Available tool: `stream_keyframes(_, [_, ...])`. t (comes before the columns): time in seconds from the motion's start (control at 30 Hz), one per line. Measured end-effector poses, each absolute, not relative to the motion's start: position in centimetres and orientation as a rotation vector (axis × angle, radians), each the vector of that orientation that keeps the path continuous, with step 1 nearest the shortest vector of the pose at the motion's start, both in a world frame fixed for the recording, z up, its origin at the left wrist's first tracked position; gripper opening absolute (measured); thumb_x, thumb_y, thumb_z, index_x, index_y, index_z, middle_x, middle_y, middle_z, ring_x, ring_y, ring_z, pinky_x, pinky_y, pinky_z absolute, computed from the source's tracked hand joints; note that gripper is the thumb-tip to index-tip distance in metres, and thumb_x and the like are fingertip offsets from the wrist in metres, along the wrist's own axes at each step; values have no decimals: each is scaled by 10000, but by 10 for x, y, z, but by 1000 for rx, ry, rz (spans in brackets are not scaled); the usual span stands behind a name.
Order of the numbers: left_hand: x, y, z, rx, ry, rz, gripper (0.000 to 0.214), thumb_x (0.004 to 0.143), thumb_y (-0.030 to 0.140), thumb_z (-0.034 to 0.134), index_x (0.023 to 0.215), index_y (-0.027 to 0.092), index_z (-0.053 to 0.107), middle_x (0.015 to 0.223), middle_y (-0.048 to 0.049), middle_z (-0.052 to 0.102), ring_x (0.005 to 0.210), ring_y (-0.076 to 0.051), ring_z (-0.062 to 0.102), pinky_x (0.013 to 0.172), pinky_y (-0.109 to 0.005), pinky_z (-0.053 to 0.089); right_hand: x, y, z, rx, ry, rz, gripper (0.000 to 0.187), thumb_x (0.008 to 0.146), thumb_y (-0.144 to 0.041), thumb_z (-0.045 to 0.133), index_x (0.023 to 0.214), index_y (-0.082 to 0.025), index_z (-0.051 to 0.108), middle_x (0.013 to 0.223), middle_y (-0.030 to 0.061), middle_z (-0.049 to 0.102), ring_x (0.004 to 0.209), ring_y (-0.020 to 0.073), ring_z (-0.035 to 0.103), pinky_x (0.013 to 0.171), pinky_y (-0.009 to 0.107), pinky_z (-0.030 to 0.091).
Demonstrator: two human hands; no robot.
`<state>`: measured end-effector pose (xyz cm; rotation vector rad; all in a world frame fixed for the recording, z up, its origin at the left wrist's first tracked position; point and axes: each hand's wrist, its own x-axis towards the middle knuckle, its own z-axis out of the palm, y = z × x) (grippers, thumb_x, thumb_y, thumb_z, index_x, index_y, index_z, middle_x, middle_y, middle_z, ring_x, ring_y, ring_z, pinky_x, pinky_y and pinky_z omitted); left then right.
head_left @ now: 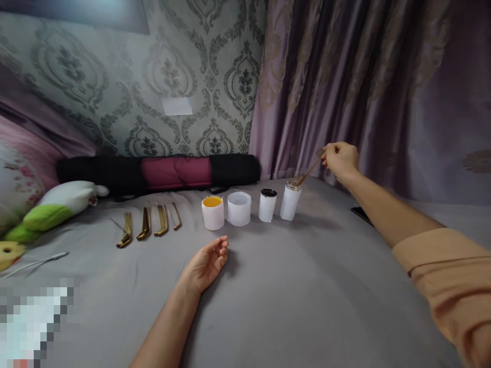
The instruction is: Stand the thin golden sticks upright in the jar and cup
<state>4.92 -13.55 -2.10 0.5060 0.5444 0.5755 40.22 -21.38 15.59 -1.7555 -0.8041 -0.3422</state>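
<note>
My right hand (340, 159) is closed in a pinch on the upper end of a thin brown stick (311, 169). The stick slants down to the mouth of a white-wrapped jar (290, 202) that holds several similar thin pieces. To its left stand a white container with a black inside (267, 205), a wide whitish tub (239, 209) and a white tub with a yellow inside (213, 213). My left hand (209, 263) rests in front of the tubs, palm turned up, fingers loosely curled, holding nothing. Several bundles of thin brown-gold sticks (144, 224) lie to the left.
Grey cloth (268, 306) covers the surface. A black and maroon roll (176, 173) lies along the wall, beside a curtain (330, 92). Plush toys (57, 207) and a white cable (38, 263) are at left. A dark flat object (361, 214) lies partly behind my right forearm.
</note>
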Motion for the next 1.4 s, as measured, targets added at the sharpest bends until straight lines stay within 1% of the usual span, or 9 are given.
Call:
stream_keyframes(0.07, [49, -135, -22, 498, 541, 572, 92, 797, 90, 460, 859, 100, 527, 669, -19, 511, 498, -42, 459, 412, -137, 395, 400, -211, 152, -1786, -864, -464, 227, 810, -236, 412, 798, -125, 610, 645, 29, 593, 464, 70, 502, 497, 211, 380])
stream_keyframes(0.13, [49, -135, -22, 490, 535, 565, 93, 799, 93, 458, 864, 100, 523, 670, -17, 509, 500, -41, 459, 415, -136, 395, 398, -209, 149, -1816, -904, -505, 221, 805, -231, 418, 780, -132, 613, 613, 22, 594, 440, 76, 506, 482, 213, 388])
stream_keyframes(0.33, [48, -134, -25, 497, 522, 572, 101, 786, 92, 480, 879, 94, 517, 682, -15, 506, 504, -40, 454, 413, -136, 387, 393, -204, 139, -1854, -964, -465, 190, 787, -240, 448, 747, -154, 612, 597, 15, 607, 431, 90, 528, 478, 225, 412])
stream_keyframes(0.6, [49, -132, -27, 491, 510, 568, 99, 790, 98, 474, 878, 92, 520, 687, -18, 510, 507, -41, 455, 414, -137, 389, 398, -196, 121, -1901, -1013, -406, 224, 775, -264, 435, 751, -137, 618, 610, 28, 625, 446, 98, 551, 462, 212, 411])
stream_keyframes(0.77, [49, -131, -29, 493, 510, 565, 109, 783, 99, 487, 885, 87, 523, 694, -17, 510, 508, -39, 453, 416, -137, 389, 400, -196, 114, -1942, -1015, -358, 245, 781, -274, 422, 789, -135, 624, 654, 42, 643, 468, 109, 566, 484, 226, 428])
stream_keyframes(0.93, [49, -131, -28, 490, 508, 567, 110, 786, 98, 480, 885, 83, 525, 696, -21, 510, 512, -41, 452, 413, -135, 386, 402, -193, 108, -1988, -1019, -353, 254, 786, -281, 414, 779, -143, 626, 663, 44, 651, 487, 118, 576, 517, 243, 439])
stream_keyframes(1.07, [49, -132, -27, 489, 517, 566, 109, 786, 100, 480, 884, 86, 525, 698, -24, 511, 508, -41, 448, 408, -134, 380, 400, -191, 103, -2020, -990, -309, 266, 791, -281, 402, 805, -139, 627, 693, 53, 658, 495, 121, 579, 508, 243, 434])
stream_keyframes(1.23, [49, -132, -27, 495, 518, 569, 109, 785, 98, 480, 884, 87, 524, 698, -24, 511, 510, -42, 448, 412, -137, 381, 393, -193, 101, -2055, -970, -326, 259, 788, -287, 419, 794, -142, 634, 673, 45, 655, 489, 117, 571, 530, 243, 435])
stream_keyframes(1.4, [50, -131, -26, 493, 516, 573, 112, 782, 99, 484, 885, 84, 525, 703, -26, 512, 513, -42, 447, 414, -138, 380, 392, -193, 98, -2063, -976, -355, 257, 782, -298, 426, 785, -152, 638, 656, 42, 655, 523, 132, 583, 568, 265, 438])
